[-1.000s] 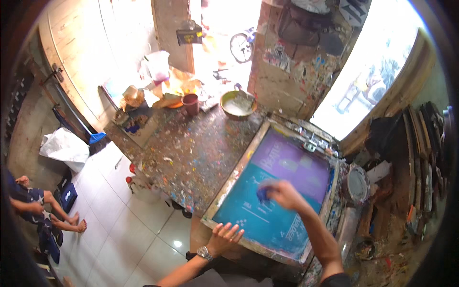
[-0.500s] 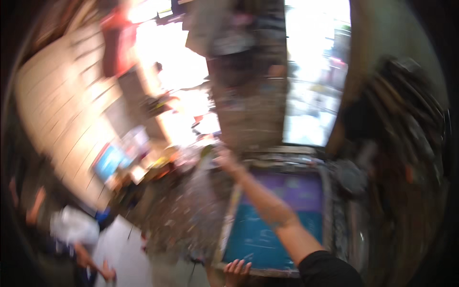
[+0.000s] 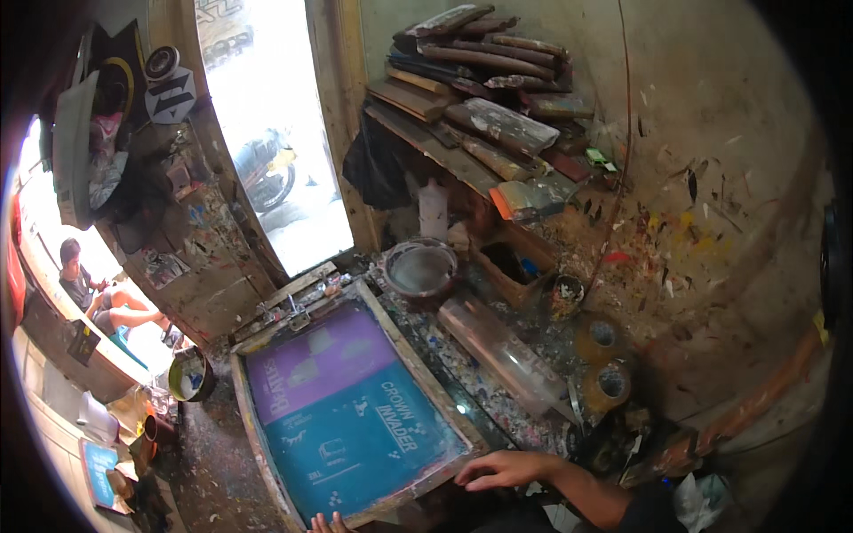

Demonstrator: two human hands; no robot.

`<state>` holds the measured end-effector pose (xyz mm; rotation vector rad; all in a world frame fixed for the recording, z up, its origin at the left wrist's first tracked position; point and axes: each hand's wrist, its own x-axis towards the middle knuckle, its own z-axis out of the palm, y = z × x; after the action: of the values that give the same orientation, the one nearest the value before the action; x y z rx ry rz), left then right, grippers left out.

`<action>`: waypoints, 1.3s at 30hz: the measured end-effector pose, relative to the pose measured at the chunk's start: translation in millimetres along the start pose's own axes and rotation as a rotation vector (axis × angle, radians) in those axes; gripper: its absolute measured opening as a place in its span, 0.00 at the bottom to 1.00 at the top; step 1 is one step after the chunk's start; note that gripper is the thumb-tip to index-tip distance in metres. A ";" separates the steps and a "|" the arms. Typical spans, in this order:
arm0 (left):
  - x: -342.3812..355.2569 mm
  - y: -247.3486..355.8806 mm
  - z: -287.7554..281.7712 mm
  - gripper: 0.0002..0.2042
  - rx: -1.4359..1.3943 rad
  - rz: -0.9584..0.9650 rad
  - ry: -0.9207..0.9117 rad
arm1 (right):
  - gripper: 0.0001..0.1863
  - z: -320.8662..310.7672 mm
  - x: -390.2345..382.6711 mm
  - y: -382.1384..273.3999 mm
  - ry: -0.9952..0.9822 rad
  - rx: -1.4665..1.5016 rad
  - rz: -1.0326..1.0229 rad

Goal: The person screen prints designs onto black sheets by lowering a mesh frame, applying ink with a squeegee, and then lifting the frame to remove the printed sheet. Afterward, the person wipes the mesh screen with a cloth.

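Paint-flecked table (image 3: 213,453) beneath. On it, the framed screen (image 3: 355,409), teal and purple mesh, directly before the person. Right hand (image 3: 499,469) by the near right corner — palm down, fingers loosely bent, nothing seen in it; contact with the frame unclear. Left hand (image 3: 327,523) — only fingers show at the near rim, grip can't be told. Advice: steady by the wood, fingers off the mesh.

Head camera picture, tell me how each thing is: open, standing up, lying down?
Right hand: fingers loosely bent, nothing seen in it
Left hand: only fingers showing, at the screen's near edge
Framed screen: lying down
Bowl: open, whitish stuff inside
White bottle: standing up
Brown box: open on top
See-through roll: lying on its side
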<state>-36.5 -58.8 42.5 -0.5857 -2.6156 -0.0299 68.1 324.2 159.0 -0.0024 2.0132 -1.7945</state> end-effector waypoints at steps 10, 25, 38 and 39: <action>-34.9 -20.8 79.9 0.22 -0.107 -0.187 0.278 | 0.19 -282.8 65.0 -42.7 1.140 -0.757 -0.201; 11.4 8.3 -6.8 0.19 0.205 0.144 0.233 | 0.22 -591.5 261.0 -3.9 1.122 -0.163 0.034; 39.2 -16.3 -8.3 0.22 0.286 0.455 0.390 | 0.23 -552.2 179.4 -34.4 1.012 0.782 -0.685; 32.8 -12.4 -3.1 0.22 0.276 0.455 0.404 | 0.23 -535.3 167.8 -41.1 0.978 0.834 -0.744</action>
<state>-66.7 -57.4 60.7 -0.9456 -2.0069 0.3164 -267.6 775.2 176.4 0.5322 1.6457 -3.5226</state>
